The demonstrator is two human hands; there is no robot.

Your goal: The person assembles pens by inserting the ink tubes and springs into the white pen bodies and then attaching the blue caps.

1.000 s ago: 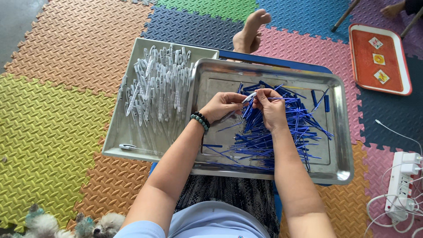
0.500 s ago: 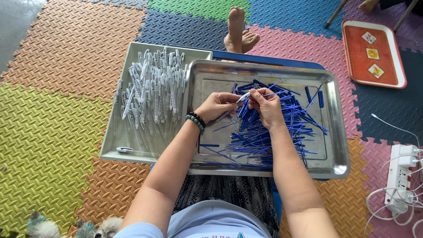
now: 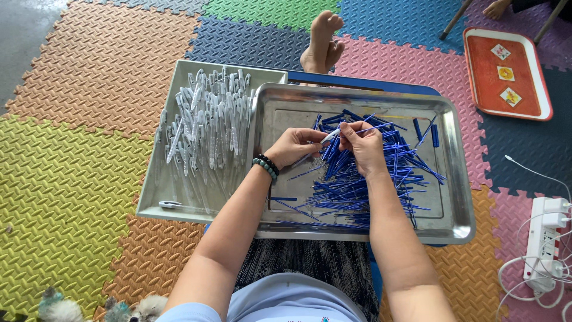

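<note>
- The left hand (image 3: 295,146) is pinching a white plastic pen barrel (image 3: 329,136) in narrowly closed fingers, just above the heap of thin blue ink refills (image 3: 363,179).
- The right hand (image 3: 363,146) is holding one thin blue refill (image 3: 372,127) between thumb and forefinger, its near end meeting the barrel's open end; both hands are hovering over the shiny rectangular steel tray (image 3: 459,203).
- Judgement: the step is going best when barrel and refill are being kept in one straight line, the barrel gripped close to its mouth so the slender refill is not bending as it enters.
- A second, duller metal tray (image 3: 152,206) is lying to the left, touching the steel tray's edge and carrying a pile of white pen barrels (image 3: 208,128); one barrel is lying apart near its front rim.
- Both trays are resting on a low blue support over coloured interlocking foam floor mats (image 3: 71,179).
- A beaded wristband (image 3: 265,167) is sitting on the left wrist.
- A bare foot (image 3: 322,42) is lying beyond the trays; an orange tray (image 3: 476,77) is lying far right, a white power strip (image 3: 545,244) near right.
- The loose refills are crossing one another, which may be hindering single picking.
</note>
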